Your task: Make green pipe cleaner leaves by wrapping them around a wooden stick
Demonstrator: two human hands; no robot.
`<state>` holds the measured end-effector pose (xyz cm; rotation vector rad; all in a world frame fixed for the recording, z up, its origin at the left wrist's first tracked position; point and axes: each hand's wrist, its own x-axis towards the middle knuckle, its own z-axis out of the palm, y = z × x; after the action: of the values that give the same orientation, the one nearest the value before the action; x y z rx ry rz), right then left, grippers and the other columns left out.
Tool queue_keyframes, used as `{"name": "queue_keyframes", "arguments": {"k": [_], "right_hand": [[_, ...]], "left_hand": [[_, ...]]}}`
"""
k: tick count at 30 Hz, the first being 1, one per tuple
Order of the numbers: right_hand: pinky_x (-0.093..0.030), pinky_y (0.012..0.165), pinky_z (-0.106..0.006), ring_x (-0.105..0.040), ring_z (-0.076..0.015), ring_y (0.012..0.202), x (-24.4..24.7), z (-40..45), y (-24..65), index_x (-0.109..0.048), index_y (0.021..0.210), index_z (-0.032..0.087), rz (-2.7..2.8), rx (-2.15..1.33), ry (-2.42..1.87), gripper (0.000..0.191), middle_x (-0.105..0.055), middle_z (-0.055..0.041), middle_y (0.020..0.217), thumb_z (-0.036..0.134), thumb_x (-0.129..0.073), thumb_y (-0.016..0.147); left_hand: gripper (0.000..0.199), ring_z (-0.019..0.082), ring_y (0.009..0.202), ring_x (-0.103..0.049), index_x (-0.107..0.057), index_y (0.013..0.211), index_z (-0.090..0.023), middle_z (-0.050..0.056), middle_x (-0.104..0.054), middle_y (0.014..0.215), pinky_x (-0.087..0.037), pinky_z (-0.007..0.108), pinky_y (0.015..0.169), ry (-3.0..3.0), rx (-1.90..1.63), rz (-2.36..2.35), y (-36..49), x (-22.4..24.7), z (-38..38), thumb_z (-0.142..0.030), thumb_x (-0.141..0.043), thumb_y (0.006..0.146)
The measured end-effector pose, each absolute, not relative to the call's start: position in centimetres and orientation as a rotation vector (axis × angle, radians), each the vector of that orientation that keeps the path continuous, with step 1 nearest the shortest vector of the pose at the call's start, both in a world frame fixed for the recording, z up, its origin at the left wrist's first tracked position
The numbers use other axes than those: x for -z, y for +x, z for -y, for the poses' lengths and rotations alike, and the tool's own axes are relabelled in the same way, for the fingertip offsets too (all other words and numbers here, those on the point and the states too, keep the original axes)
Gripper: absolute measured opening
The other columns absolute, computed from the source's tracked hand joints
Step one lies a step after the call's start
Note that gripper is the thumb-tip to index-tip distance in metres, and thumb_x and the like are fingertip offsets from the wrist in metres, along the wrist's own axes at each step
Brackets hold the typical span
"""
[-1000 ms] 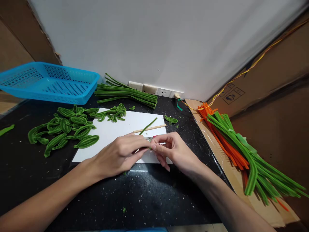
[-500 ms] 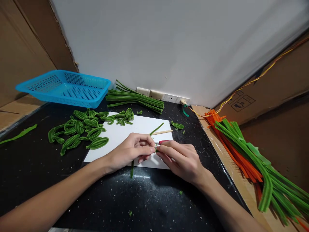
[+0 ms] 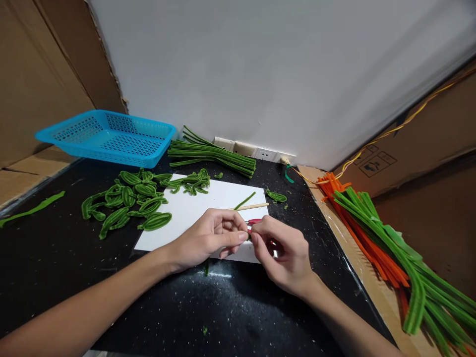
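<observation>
Over the front of a white sheet [image 3: 186,213], my left hand [image 3: 219,235] is closed in a pinch on a small green fuzzy piece [image 3: 249,237], mostly hidden by the fingertips. My right hand [image 3: 278,248] pinches the same piece from the other side, the fingertips of both hands nearly touching. A thin green stem [image 3: 207,267] hangs below my left hand. Behind the hands a wooden stick [image 3: 253,206], a short green stem [image 3: 245,200] and a red-handled tool [image 3: 255,221] lie on the sheet. Left of them is a pile of green looped leaf shapes [image 3: 145,191].
A blue basket [image 3: 158,153] stands at the back left. A bundle of green stems [image 3: 219,158] lies by the wall sockets [image 3: 266,154]. Orange strips [image 3: 379,258] and green strips [image 3: 401,267] lie on cardboard at the right. One leaf shape [image 3: 275,196] lies beside the sheet.
The fingers of my right hand have curled more, and its thumb shows apart from the bent fingers. The view has shifted slightly, so the surroundings appear a little further right.
</observation>
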<state>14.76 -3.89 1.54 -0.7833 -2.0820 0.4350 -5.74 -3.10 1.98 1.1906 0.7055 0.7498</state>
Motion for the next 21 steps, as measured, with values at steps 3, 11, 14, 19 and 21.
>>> {"name": "queue_keyframes", "arguments": {"k": [3,11,14,19,21], "right_hand": [[-0.032,0.047,-0.024,-0.039,-0.0097,0.052,-1.7,4.2,14.4,-0.064,0.077,0.017,1.95,-0.662,-0.905,0.023,-0.051,0.0012,0.064,0.024,-0.058,0.098],[-0.027,0.04,-0.021,-0.034,-0.0075,0.046,-1.9,3.4,14.4,-0.068,0.073,0.015,1.678,-1.309,-1.051,0.042,-0.048,0.0026,0.057,0.055,-0.073,0.087],[-0.023,0.039,-0.02,-0.03,-0.0062,0.043,-2.1,2.6,15.4,-0.068,0.072,0.014,1.657,-1.602,-1.103,0.045,-0.041,0.0061,0.05,0.057,-0.078,0.081],[-0.026,0.041,-0.02,-0.033,-0.0062,0.045,-2.4,2.2,16.3,-0.067,0.076,0.014,1.639,-1.762,-1.073,0.041,-0.044,0.0063,0.053,0.053,-0.079,0.083],[-0.024,0.043,-0.019,-0.032,-0.0061,0.047,-2.5,2.4,16.0,-0.066,0.078,0.015,1.62,-1.688,-1.056,0.038,-0.044,0.0061,0.057,0.051,-0.077,0.086]], "left_hand": [[0.026,0.008,0.055,-0.048,-0.064,0.09,-0.014,-0.002,-0.054,0.066,-0.037,0.02,0.05,1.265,-0.843,-0.729,-5.4,-2.1,3.5,-0.039,-0.072,0.089],[0.013,0.013,0.063,-0.051,-0.069,0.093,-0.017,0.002,-0.063,0.072,-0.046,0.028,0.064,1.955,-0.992,-0.902,-5.6,-1.8,4.0,-0.022,-0.057,0.094],[0.019,0.016,0.069,-0.056,-0.071,0.097,-0.018,0.005,-0.069,0.08,-0.047,0.032,0.072,2.205,-0.975,-0.799,-5.7,-1.1,4.0,-0.017,-0.052,0.095],[0.016,0.016,0.069,-0.055,-0.071,0.098,-0.017,0.003,-0.066,0.076,-0.045,0.03,0.07,2.052,-0.986,-0.851,-5.4,-0.8,4.1,-0.022,-0.056,0.097],[0.014,0.015,0.07,-0.055,-0.069,0.095,-0.016,0.002,-0.064,0.076,-0.044,0.028,0.067,1.852,-0.992,-0.899,-5.3,-1.2,4.2,-0.026,-0.059,0.096]]}}
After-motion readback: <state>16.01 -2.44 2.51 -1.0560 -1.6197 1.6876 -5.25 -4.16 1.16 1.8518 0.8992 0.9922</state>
